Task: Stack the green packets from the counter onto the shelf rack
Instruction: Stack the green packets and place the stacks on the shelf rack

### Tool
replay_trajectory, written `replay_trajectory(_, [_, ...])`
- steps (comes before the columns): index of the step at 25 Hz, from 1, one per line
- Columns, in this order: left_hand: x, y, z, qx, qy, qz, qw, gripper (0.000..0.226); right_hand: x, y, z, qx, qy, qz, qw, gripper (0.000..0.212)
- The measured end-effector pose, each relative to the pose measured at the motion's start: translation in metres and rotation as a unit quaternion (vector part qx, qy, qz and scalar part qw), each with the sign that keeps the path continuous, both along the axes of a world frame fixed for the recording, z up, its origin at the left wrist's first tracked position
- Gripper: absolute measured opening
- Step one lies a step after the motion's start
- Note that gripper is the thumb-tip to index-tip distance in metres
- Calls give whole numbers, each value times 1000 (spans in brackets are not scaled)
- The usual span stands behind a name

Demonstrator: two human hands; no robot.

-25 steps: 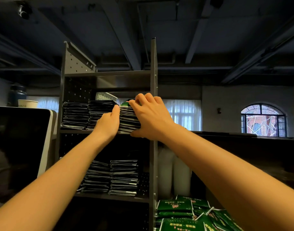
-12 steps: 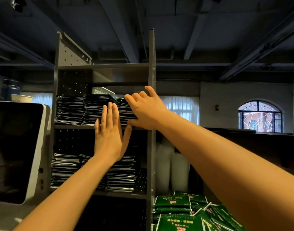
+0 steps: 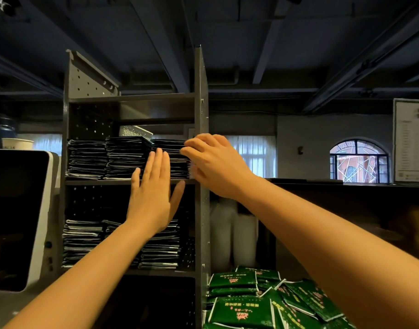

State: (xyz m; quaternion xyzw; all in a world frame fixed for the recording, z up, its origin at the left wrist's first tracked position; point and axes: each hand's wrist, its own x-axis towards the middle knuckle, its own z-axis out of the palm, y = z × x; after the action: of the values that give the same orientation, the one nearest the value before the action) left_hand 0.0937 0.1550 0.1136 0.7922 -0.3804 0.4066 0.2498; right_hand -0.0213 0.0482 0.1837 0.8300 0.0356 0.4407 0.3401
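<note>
I see a dark ceiling (image 3: 215,32) crossed by beams (image 3: 266,43) overhead. On the far white wall (image 3: 306,129) an arched window (image 3: 359,162) glows with daylight, and pale curtains (image 3: 260,157) hang lit at centre. A printed notice (image 3: 411,143) stands far right.

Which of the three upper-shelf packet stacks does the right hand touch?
The rightmost stack, the only one beside the rack's right post; the right hand touches its front.
</note>
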Motion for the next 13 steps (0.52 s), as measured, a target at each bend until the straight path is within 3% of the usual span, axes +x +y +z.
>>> replay_trajectory(3, [-28, 1, -5, 23, -29, -97, 995, 75, -30, -17, -13, 32, -19, 32, 999, 26])
replay_trajectory(7, [-68, -10, -11, 110, -46, -186, 975, 82, -77, -32, -31, 79, 62, -39, 994, 28])
replay_trajectory(13, [-121, -56, -27, 248, 16, -228, 941, 53, -138, -77, -63, 187, 143, -142, 961, 25])
